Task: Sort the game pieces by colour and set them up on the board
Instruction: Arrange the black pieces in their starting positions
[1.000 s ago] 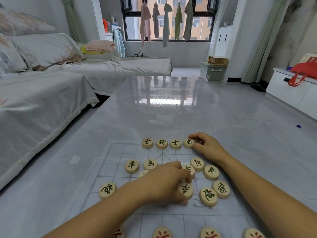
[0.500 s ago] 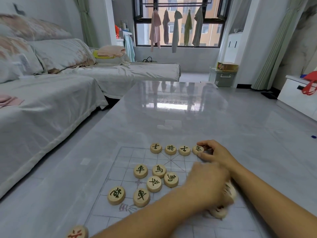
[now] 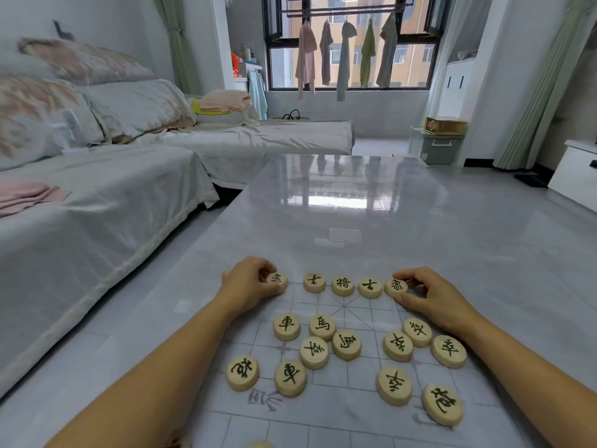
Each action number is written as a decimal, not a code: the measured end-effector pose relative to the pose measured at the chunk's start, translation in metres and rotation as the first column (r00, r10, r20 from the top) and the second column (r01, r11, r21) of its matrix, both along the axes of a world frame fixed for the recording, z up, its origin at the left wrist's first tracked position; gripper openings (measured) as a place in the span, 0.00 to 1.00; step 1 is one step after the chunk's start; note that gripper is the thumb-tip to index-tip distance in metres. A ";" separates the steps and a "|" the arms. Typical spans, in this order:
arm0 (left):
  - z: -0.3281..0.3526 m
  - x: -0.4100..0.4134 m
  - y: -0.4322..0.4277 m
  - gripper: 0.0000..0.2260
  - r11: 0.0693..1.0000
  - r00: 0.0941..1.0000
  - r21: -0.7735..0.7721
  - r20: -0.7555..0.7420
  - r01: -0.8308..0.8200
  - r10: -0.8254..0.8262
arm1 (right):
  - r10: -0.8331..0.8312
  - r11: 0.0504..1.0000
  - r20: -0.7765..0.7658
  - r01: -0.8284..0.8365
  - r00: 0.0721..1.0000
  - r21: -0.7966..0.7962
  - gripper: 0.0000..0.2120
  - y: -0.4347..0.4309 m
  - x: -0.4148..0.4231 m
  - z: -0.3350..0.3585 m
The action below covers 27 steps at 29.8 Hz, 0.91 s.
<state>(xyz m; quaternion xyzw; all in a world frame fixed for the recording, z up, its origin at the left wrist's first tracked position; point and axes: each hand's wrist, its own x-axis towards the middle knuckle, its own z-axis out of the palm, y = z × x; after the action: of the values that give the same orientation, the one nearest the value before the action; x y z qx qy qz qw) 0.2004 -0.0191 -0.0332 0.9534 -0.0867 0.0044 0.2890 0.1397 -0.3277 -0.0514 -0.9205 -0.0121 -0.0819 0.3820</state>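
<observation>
- The board (image 3: 355,379), a clear gridded sheet, lies flat on the glossy grey tabletop (image 3: 339,221).
- Along its 12 o'clock edge stands a row of 5 black-lettered wooden discs, face up and set apart from each other.
- The left hand (image 3: 248,282) sits at 10 o'clock from the board's diagonal cross. Its fingers curl over the left end piece (image 3: 278,280) and grip it on the sheet.
- The right hand (image 3: 433,297) sits at 2 o'clock. Its thumb and forefinger pinch the right end piece (image 3: 395,286), with the other fingers tucked loosely behind.
- Between those 2, the 3 middle pieces (image 3: 342,285) stand untouched.
- At 7 o'clock from the cross lies a left cluster (image 3: 314,352) of 6 loose black-lettered discs, some touching.
- At 5 o'clock lies a right cluster (image 3: 398,345) of 5 more: 3 upper ones close together and 2 lower ones apart.
- Far off at 1 o'clock, on the floor by the window, stands a closed grey-green storage bin (image 3: 436,148), its contents hidden. A flat cardboard box (image 3: 445,125) rests on top of it.
- At 9 o'clock a covered sofa (image 3: 97,205) runs beside the tabletop, with a folded pink cloth (image 3: 26,195) on it.
</observation>
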 end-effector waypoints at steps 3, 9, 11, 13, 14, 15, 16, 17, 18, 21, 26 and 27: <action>-0.003 0.001 -0.001 0.19 0.998 1.000 -0.051 -0.017 0.025 -0.026 | 0.002 1.000 0.013 -0.002 1.000 -0.005 0.16 0.000 0.000 -0.001; -0.006 0.003 -0.003 0.17 0.991 1.000 -0.131 -0.011 0.024 -0.026 | 0.004 1.000 0.013 -0.003 1.000 -0.008 0.16 0.000 0.001 0.000; -0.007 0.003 -0.010 0.17 0.990 1.000 -0.139 -0.004 0.021 -0.022 | 0.004 1.000 0.013 -0.003 1.000 -0.010 0.16 0.000 0.001 0.000; -0.008 0.003 -0.015 0.17 0.991 1.000 -0.129 0.004 0.023 -0.023 | 0.004 1.000 0.013 -0.004 1.000 -0.011 0.16 0.000 0.001 -0.001; -0.008 0.003 -0.016 0.17 0.992 1.000 -0.128 0.004 0.022 -0.022 | 0.006 1.000 0.012 -0.006 1.000 -0.012 0.16 0.000 0.001 -0.001; -0.008 0.003 -0.016 0.17 0.991 1.000 -0.134 0.005 0.022 -0.021 | 0.007 1.000 0.012 -0.007 1.000 -0.013 0.16 0.000 0.000 0.000; -0.009 0.003 -0.016 0.17 0.989 1.000 -0.144 0.005 0.022 -0.022 | 0.009 1.000 0.013 -0.008 1.000 -0.013 0.16 0.000 0.000 0.000; -0.009 0.003 -0.015 0.17 0.988 1.000 -0.152 0.007 0.025 -0.025 | 0.009 1.000 0.015 -0.009 1.000 -0.012 0.16 0.000 0.000 -0.001; -0.009 0.002 -0.015 0.16 0.987 1.000 -0.156 0.009 0.029 -0.028 | 0.009 1.000 0.015 -0.009 1.000 -0.009 0.16 0.000 0.000 -0.001; -0.011 0.003 -0.014 0.16 0.986 0.999 -0.164 0.018 0.033 -0.031 | 0.014 1.000 0.013 -0.014 1.000 0.003 0.15 0.001 -0.001 0.000; -0.014 0.006 -0.011 0.16 0.982 0.999 -0.182 0.019 0.050 -0.048 | 0.014 1.000 0.004 -0.014 1.000 0.004 0.15 0.002 -0.002 0.001; -0.015 0.006 -0.011 0.16 0.982 0.999 -0.180 0.017 0.054 -0.051 | 0.011 1.000 0.004 -0.011 1.000 -0.003 0.16 0.002 -0.002 0.001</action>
<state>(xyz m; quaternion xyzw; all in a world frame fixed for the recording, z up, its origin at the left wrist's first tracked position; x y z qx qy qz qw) 0.2068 -0.0301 -0.0479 0.9205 -0.1128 0.0106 0.3738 0.1381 -0.3259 -0.0501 -0.9208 -0.0179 -0.0820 0.3808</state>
